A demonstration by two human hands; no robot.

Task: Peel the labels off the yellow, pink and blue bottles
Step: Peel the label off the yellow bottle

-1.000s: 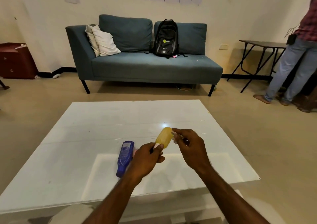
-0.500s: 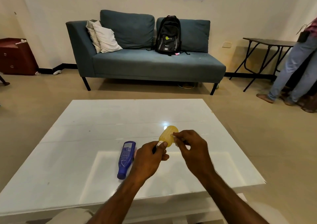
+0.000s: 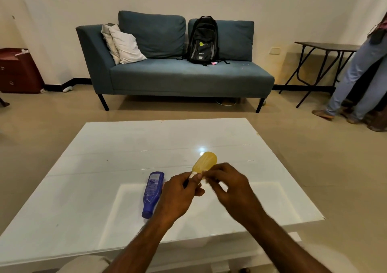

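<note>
My left hand (image 3: 178,195) grips the neck end of a translucent yellow bottle (image 3: 205,161), which points up and away over the white table (image 3: 104,168). My right hand (image 3: 228,187) is at the bottle's lower right side with fingertips pinched together; a thin pale strip seems to sit between them, but blur hides it. A blue bottle (image 3: 152,193) with a printed label lies flat on the table just left of my left hand. My left hand hides any pink bottle.
A blue sofa (image 3: 178,78) with pillows and a black backpack (image 3: 202,40) stands beyond the table. A dark folding table (image 3: 324,49) and a standing person's legs (image 3: 360,80) are at the right. A red cabinet (image 3: 16,69) is at the far left.
My right hand has slid down the yellow bottle's side toward me, fingers pinched. The bottle now shows more of its bare top end. The view has tilted slightly downward.
</note>
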